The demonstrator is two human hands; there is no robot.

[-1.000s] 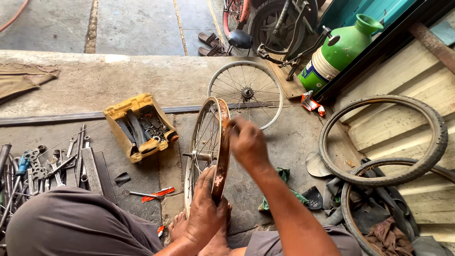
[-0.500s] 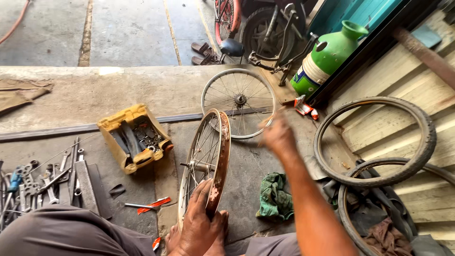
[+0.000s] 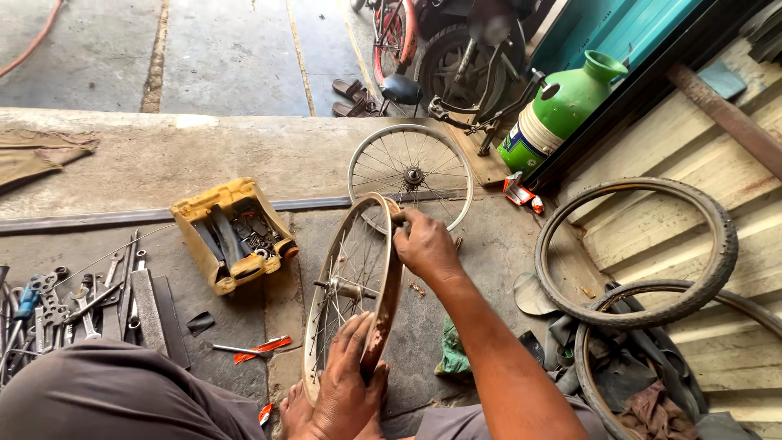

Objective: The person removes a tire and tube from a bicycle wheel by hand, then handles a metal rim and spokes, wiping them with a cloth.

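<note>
Back from its reach, right hand (image 3: 423, 244) joins left hand (image 3: 346, 391), both clamped on one rim (image 3: 383, 285).

Lower tyre (image 3: 652, 358) cut off at the frame's edge

Grey concrete floor (image 3: 228, 155): yellow plastic parts tray (image 3: 232, 232), steel wrenches (image 3: 57, 305), flat spoked silver wheel (image 3: 410, 177), black rubber tyres (image 3: 643, 253), green plastic jug (image 3: 562, 110).
</note>
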